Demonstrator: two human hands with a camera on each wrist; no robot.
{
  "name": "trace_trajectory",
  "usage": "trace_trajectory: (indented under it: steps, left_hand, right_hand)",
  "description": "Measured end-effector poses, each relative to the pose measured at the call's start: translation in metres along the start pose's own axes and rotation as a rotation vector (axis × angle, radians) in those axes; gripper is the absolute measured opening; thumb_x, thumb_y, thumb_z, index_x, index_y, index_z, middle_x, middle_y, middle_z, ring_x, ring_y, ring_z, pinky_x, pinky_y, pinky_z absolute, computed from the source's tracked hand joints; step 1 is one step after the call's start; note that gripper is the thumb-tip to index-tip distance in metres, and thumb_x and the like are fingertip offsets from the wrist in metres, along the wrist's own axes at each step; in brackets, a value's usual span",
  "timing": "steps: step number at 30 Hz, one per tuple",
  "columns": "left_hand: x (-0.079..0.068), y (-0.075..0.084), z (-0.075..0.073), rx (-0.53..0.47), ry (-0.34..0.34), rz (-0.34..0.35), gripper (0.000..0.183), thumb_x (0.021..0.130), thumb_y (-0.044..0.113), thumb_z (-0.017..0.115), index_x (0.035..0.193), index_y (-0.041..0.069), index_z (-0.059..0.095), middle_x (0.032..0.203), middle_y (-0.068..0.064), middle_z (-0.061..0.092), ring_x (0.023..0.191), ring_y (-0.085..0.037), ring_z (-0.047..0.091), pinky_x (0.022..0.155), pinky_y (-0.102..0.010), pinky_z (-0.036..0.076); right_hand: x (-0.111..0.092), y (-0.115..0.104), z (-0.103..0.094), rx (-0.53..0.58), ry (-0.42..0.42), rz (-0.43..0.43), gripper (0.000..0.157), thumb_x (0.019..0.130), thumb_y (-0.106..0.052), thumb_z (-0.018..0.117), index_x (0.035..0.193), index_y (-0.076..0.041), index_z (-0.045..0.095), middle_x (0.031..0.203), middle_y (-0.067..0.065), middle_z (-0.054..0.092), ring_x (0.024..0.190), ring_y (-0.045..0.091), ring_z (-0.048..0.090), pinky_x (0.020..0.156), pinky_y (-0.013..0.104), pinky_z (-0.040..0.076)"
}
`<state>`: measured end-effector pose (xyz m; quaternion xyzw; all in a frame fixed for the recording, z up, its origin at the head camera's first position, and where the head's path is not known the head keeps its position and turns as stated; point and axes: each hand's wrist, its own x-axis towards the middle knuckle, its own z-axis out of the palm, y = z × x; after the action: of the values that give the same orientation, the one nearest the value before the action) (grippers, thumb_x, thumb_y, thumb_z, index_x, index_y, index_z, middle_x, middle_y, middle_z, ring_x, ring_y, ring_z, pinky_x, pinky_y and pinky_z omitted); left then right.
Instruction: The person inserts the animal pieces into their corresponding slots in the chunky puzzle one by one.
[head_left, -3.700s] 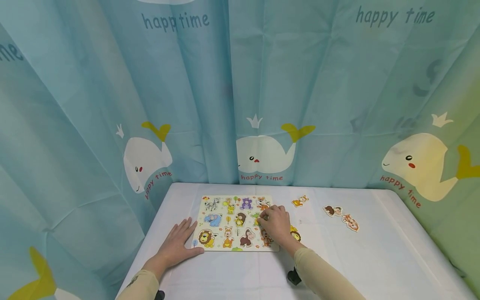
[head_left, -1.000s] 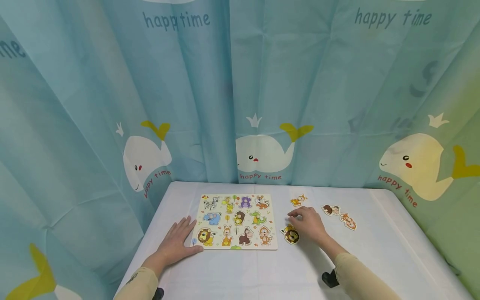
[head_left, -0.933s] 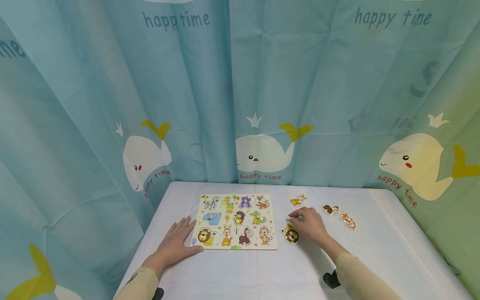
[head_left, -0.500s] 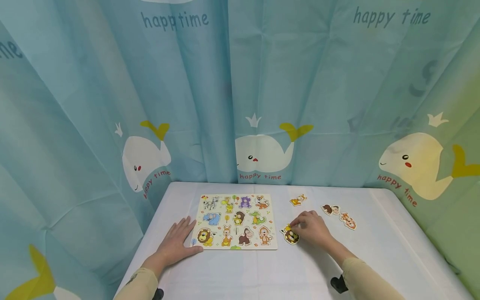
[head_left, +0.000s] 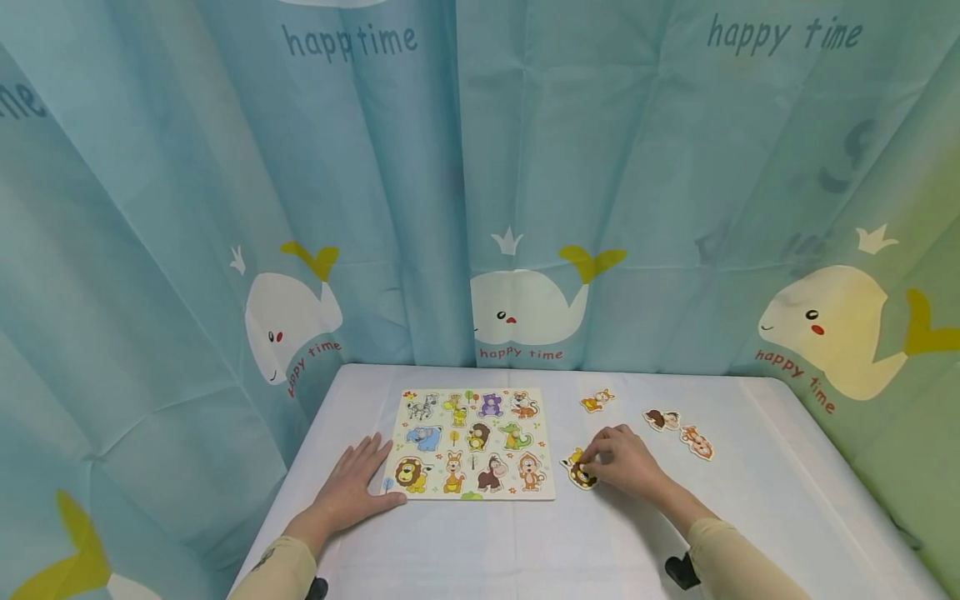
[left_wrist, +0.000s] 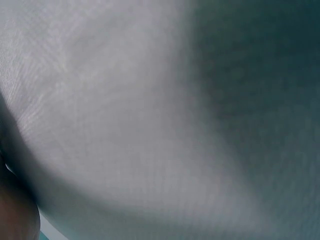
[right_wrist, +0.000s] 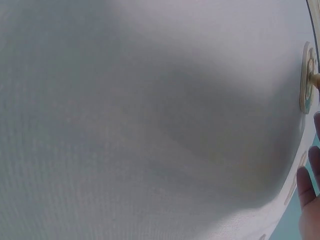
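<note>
A flat puzzle board (head_left: 546,454) with rows of animal pictures lies on the white-covered table. My left hand (head_left: 351,485) rests with straight, spread fingers along its left edge, the thumb at the lower left corner. Just right of the board lies a lion puzzle piece (head_left: 576,478), its mane partly behind my fingers. With thumb and index finger my right hand (head_left: 628,462) pinches it from above. At the right edge of the right wrist view, that piece (right_wrist: 305,85) shows a small knob at my fingertips. The left wrist view holds mostly blurred cloth.
Behind the right hand lies a kangaroo puzzle piece (head_left: 597,401). Farther right, a gorilla piece (head_left: 660,420) and a monkey piece (head_left: 697,442) lie close together. A blue curtain (head_left: 420,208) with whale prints hangs behind the table (head_left: 757,500).
My right hand has left the crocodile picture on the board and moved right, then down onto the lion piece, where its fingertips have closed. The left hand has stayed at the board's edge.
</note>
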<state>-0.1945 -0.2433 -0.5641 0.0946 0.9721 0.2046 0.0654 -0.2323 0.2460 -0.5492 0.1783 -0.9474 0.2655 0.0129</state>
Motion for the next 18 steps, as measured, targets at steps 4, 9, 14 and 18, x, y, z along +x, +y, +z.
trace_trajectory:
  steps: [4, 9, 14, 18]
  left_hand:
    - [0.0007, -0.0006, 0.0007, 0.001, 0.002, 0.003, 0.108, 0.08, 0.072, 0.07, 0.16, 0.01, 0.035, 0.168, -0.015, 0.024, 0.155, -0.037, 0.015, 0.126, -0.056, 0.01]
    - [0.0009, -0.0007, 0.001, -0.005, 0.004, 0.003, 0.108, 0.08, 0.072, 0.071, 0.16, 0.009, 0.035, 0.168, -0.015, 0.024, 0.155, -0.037, 0.015, 0.126, -0.056, 0.01]
    - [0.0007, -0.0003, 0.0003, -0.007, 0.001, 0.001, 0.108, 0.08, 0.072, 0.07, 0.16, 0.009, 0.035, 0.168, -0.015, 0.024, 0.155, -0.037, 0.015, 0.126, -0.056, 0.01]
    - [0.0002, -0.0002, 0.0, -0.008, -0.002, -0.002, 0.108, 0.08, 0.071, 0.071, 0.16, 0.009, 0.034, 0.168, -0.016, 0.023, 0.155, -0.037, 0.015, 0.126, -0.056, 0.009]
  right_hand:
    - [-0.0004, 0.0008, -0.0005, 0.017, -0.004, -0.02, 0.01, 0.082, -0.023, 0.086, 0.081, -0.03, 0.079, 0.093, -0.015, 0.059, 0.097, 0.016, 0.049, 0.083, 0.043, 0.045]
    - [-0.0009, 0.0034, -0.0003, 0.022, -0.019, -0.046, 0.013, 0.084, -0.023, 0.086, 0.082, -0.033, 0.078, 0.093, -0.016, 0.059, 0.095, 0.015, 0.048, 0.081, 0.041, 0.045]
    - [-0.0002, 0.0058, 0.0011, 0.019, -0.019, -0.081, 0.014, 0.084, -0.02, 0.085, 0.085, -0.033, 0.08, 0.093, -0.016, 0.06, 0.094, 0.013, 0.048, 0.079, 0.039, 0.045]
    - [0.0007, 0.0062, 0.002, 0.016, -0.018, -0.104, 0.014, 0.084, -0.018, 0.084, 0.086, -0.032, 0.081, 0.093, -0.016, 0.061, 0.093, 0.012, 0.047, 0.078, 0.037, 0.044]
